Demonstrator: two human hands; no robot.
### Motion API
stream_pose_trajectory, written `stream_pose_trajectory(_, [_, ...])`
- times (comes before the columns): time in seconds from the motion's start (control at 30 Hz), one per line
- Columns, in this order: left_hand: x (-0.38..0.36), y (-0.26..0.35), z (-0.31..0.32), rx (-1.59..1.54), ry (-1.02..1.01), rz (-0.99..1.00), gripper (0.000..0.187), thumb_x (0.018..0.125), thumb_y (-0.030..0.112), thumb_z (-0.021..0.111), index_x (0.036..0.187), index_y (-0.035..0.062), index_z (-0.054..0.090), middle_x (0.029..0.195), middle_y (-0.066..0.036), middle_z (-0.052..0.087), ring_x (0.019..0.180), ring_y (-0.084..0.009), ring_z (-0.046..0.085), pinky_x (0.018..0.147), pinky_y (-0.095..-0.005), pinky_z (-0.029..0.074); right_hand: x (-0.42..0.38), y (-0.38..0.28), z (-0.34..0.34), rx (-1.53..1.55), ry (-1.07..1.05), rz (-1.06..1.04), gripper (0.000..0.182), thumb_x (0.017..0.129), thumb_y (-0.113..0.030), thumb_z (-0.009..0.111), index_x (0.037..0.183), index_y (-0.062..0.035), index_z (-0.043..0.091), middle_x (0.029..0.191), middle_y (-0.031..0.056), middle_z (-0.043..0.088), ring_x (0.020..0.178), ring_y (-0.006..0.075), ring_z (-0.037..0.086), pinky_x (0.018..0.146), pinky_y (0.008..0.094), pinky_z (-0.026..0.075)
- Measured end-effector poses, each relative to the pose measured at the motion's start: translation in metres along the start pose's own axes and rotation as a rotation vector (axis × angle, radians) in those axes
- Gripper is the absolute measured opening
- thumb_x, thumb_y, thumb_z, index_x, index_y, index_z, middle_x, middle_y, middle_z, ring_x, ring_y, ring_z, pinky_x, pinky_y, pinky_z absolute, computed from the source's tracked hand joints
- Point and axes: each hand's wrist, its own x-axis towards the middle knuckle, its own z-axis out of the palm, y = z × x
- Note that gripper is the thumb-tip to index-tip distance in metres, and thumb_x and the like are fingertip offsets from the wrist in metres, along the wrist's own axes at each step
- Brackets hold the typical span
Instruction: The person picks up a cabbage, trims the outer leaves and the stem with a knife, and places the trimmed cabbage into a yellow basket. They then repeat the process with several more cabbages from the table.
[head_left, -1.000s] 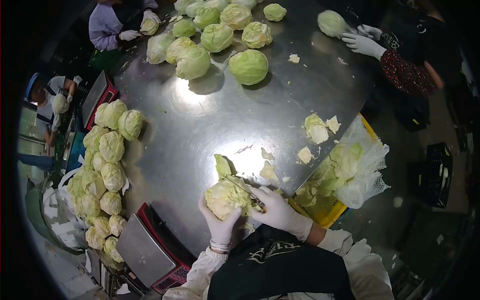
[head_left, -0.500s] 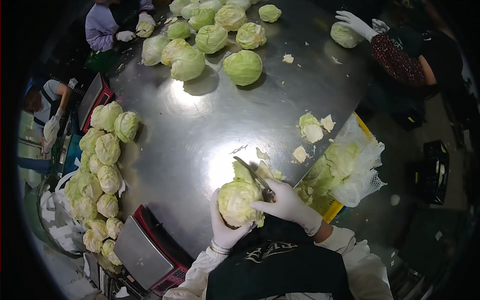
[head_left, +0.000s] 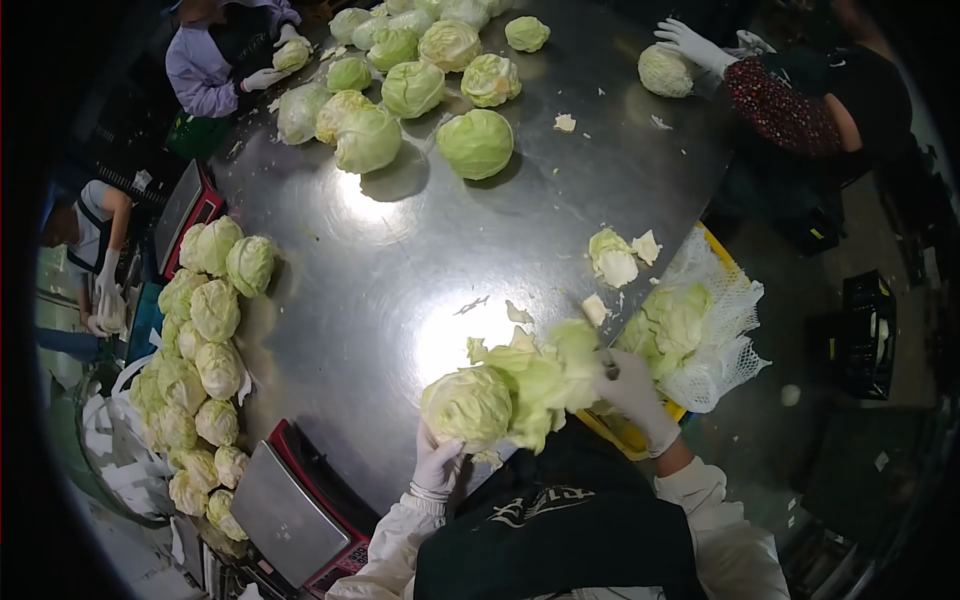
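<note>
My left hand [head_left: 437, 465], in a white glove, holds a pale green cabbage head [head_left: 466, 408] from its lower left side, near the table's front edge. Right of that head, loose outer leaves [head_left: 545, 385] spread out, blurred by motion. My right hand [head_left: 632, 395], also gloved, is at the right end of these leaves, and its fingers are partly hidden and smeared. No knife can be made out in it. Leaf scraps and a cut leaf piece [head_left: 612, 258] lie on the metal table [head_left: 350, 290].
Piled cabbages [head_left: 215, 310] line the left edge beside a red scale [head_left: 295, 505]. More cabbages [head_left: 475, 144] stand at the back. A yellow crate [head_left: 715, 250] with netting and leaves is at right. Three other people work around the table.
My right hand has moved right, away from the cabbage head, with the outer leaves now spread between. The head has turned and shifted slightly left. The knife seen before is no longer visible.
</note>
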Motion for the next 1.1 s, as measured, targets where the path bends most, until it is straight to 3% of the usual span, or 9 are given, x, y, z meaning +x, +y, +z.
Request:
stream_pose_trajectory(0.17, [-0.007, 0.0, 0.006, -0.451, 0.009, -0.102, 0.074, 0.089, 0.0, 0.062, 0.154, -0.0013, 0.026, 0.151, -0.021, 0.044, 0.139, -0.0359, 0.048, 0.115, -0.0515, 0.044, -0.001, 0.012, -0.08, -0.43, 0.361, 0.343, 0.04, 0.085, -0.014, 0.071, 0.122, 0.0007, 0.067, 0.091, 0.0124, 0.071, 0.075, 0.0166, 0.065, 0.067, 0.0336, 0.051])
stream_pose_trajectory(0.23, [-0.006, 0.002, 0.01, -0.44, 0.012, -0.112, 0.074, 0.09, 0.0, 0.061, 0.155, -0.0012, 0.026, 0.151, -0.021, 0.043, 0.139, -0.036, 0.049, 0.115, -0.0512, 0.044, -0.004, 0.017, -0.09, -0.705, 0.728, -0.32, 0.05, 0.084, -0.018, 0.077, 0.129, -0.0011, 0.064, 0.101, 0.0115, 0.067, 0.071, 0.0167, 0.059, 0.064, 0.0328, 0.048])
stream_pose_trajectory(0.3, [-0.002, 0.003, 0.022, -0.425, 0.002, -0.134, 0.073, 0.091, -0.001, 0.061, 0.155, -0.001, 0.026, 0.151, -0.022, 0.043, 0.138, -0.0362, 0.05, 0.115, -0.0509, 0.045, -0.02, -0.037, -0.062, -0.354, 0.404, -0.004, 0.06, 0.083, -0.023, 0.081, 0.133, 0.0001, 0.06, 0.109, 0.0105, 0.064, 0.072, 0.0163, 0.054, 0.063, 0.0308, 0.046])
stream_pose_trajectory(0.37, [0.002, 0.003, 0.041, -0.399, 0.061, -0.167, 0.072, 0.091, 0.0, 0.061, 0.155, 0.0001, 0.027, 0.15, -0.021, 0.044, 0.136, -0.0349, 0.052, 0.114, -0.0484, 0.046, -0.029, -0.04, -0.021, -0.147, 0.025, -0.081, 0.064, 0.081, -0.027, 0.084, 0.132, 0.0018, 0.059, 0.108, 0.01, 0.064, 0.073, 0.0144, 0.052, 0.062, 0.0283, 0.044])
stream_pose_trajectory(0.47, [0.006, -0.014, 0.051, -0.312, 0.044, -0.128, 0.072, 0.091, 0.0, 0.063, 0.154, 0.0013, 0.028, 0.149, -0.019, 0.045, 0.132, -0.0324, 0.055, 0.111, -0.0455, 0.048, -0.04, -0.063, 0.04, 0.21, -0.142, -0.138, 0.067, 0.084, -0.032, 0.083, 0.133, 0.0055, 0.057, 0.123, 0.0213, 0.064, 0.111, 0.0251, 0.066, 0.088, 0.0318, 0.055])
stream_pose_trajectory(0.57, [0.008, -0.024, 0.061, -0.025, 0.122, 0.045, 0.083, 0.084, -0.001, 0.073, 0.153, 0.0013, 0.027, 0.145, -0.017, 0.047, 0.128, -0.0277, 0.055, 0.108, -0.0415, 0.048, -0.041, -0.047, 0.066, -0.054, 0.015, -0.341, 0.061, 0.083, -0.025, 0.084, 0.128, 0.006, 0.057, 0.118, 0.0201, 0.065, 0.107, 0.0245, 0.066, 0.086, 0.0317, 0.055])
stream_pose_trajectory(0.87, [0.005, -0.025, 0.047, 0.437, 0.178, 0.32, 0.111, 0.07, 0.01, 0.089, 0.157, -0.0027, 0.02, 0.147, -0.019, 0.041, 0.134, -0.0287, 0.047, 0.113, -0.0427, 0.041, -0.041, -0.053, 0.011, 0.97, -0.354, 0.399, 0.01, 0.088, -0.006, 0.07, 0.094, -0.0015, 0.064, 0.073, 0.0033, 0.062, 0.052, 0.0077, 0.055, 0.048, 0.0224, 0.043])
stream_pose_trajectory(0.97, [0.005, -0.007, 0.035, 0.498, 0.03, 0.287, 0.11, 0.067, 0.011, 0.089, 0.157, 0.0, 0.026, 0.152, -0.022, 0.037, 0.14, -0.0337, 0.042, 0.116, -0.0451, 0.037, -0.03, -0.045, -0.018, 0.718, -0.271, 0.327, 0.018, 0.09, -0.012, 0.07, 0.102, -0.0002, 0.065, 0.081, 0.0045, 0.066, 0.062, 0.0106, 0.062, 0.058, 0.025, 0.05])
stream_pose_trajectory(1.1, [0.018, 0.024, 0.036, 1.153, -0.419, 0.478, 0.103, 0.064, 0.012, 0.088, 0.154, 0.005, 0.038, 0.155, -0.026, 0.033, 0.145, -0.042, 0.036, 0.118, -0.0482, 0.034, -0.03, -0.058, -0.007, 0.126, -0.181, -0.067, 0.052, 0.088, -0.023, 0.076, 0.129, 0.0035, 0.059, 0.121, 0.0165, 0.064, 0.109, 0.0233, 0.065, 0.092, 0.0324, 0.052])
